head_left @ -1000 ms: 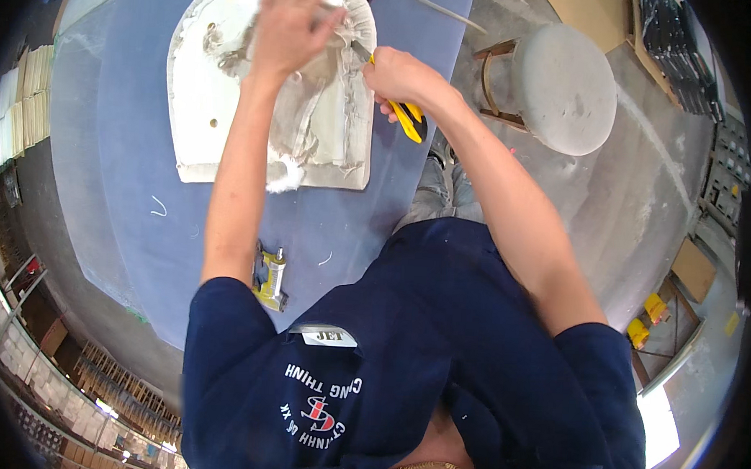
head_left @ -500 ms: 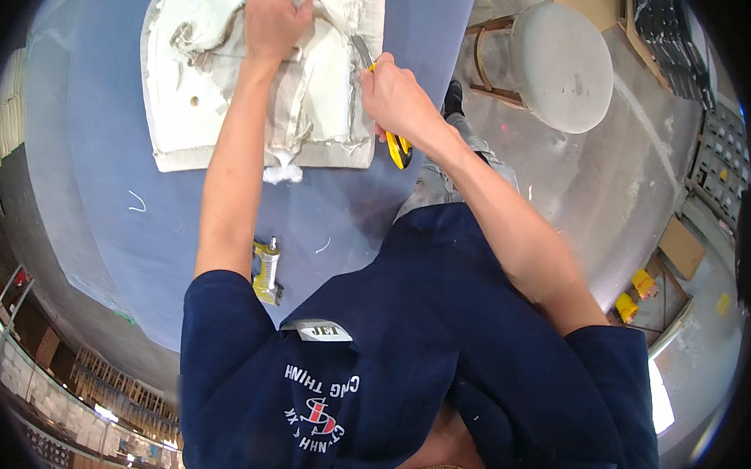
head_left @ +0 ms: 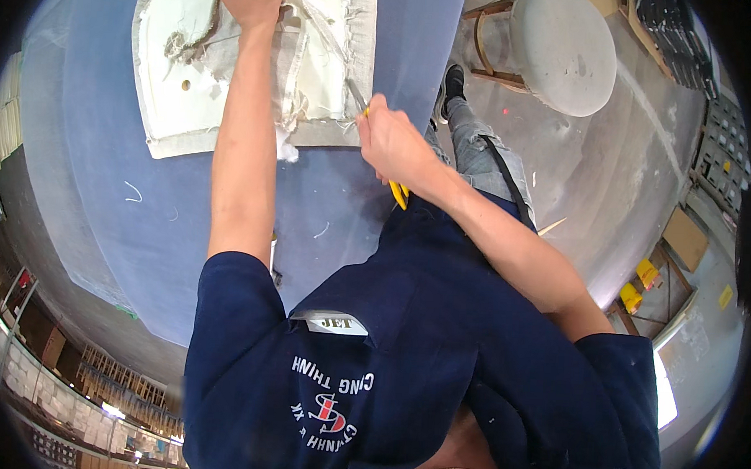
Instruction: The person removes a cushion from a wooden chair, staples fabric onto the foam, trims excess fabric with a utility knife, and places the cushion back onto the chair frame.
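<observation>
An upholstered panel (head_left: 178, 142), with pale fabric edging and white padding, lies on the blue-grey tabletop at the upper left. My left hand (head_left: 250, 1) is closed at its upper part, with a fabric strip (head_left: 322, 18) running from it toward the panel's right side. The fingertips are cut off by the frame's top edge. Wrapped in my right hand (head_left: 396, 139) is a yellow utility knife (head_left: 400, 196). Its blade (head_left: 356, 93) points up and left, over the panel's lower right edge. A white tuft of stuffing (head_left: 287, 149) pokes out at the near edge.
A staple gun (head_left: 274, 259) lies mostly hidden behind my left arm. Thread scraps (head_left: 133, 193) are on the blue-grey table (head_left: 95, 138). To the right, a round padded stool (head_left: 563, 54) stands on the floor. Yellow objects (head_left: 631, 298) sit by a shelf farther right.
My right hand and the knife have moved down, toward my body. My left hand has shifted up and left, partly out of the frame. The panel appears slightly higher.
</observation>
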Available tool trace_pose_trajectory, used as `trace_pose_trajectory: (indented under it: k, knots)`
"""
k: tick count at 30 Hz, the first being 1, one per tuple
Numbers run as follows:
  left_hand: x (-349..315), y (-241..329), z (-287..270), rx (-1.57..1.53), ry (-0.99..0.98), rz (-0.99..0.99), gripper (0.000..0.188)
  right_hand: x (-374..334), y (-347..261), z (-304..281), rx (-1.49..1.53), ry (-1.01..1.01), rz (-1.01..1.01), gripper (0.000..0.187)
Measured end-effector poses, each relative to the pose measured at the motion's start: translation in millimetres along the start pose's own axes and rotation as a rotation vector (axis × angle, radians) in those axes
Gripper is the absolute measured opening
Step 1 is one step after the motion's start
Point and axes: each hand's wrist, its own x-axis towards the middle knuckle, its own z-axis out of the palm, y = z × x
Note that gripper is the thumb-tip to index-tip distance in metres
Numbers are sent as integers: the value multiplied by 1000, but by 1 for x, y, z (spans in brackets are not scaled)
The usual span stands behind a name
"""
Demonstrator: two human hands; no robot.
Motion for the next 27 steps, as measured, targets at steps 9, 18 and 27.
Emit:
trace_pose_trajectory:
  k: [9, 18, 27]
  knots:
    - [-7, -4, -83, 44, 73, -279, 38, -22, 7, -54, 108, -231, 106, 34]
    - [-73, 97, -124, 443, -602, 265, 72, -4, 72, -101, 331, -38, -334, 37]
    - [-107, 107, -93, 105, -655, -148, 42, 26, 53, -74, 483, -31, -205, 28]
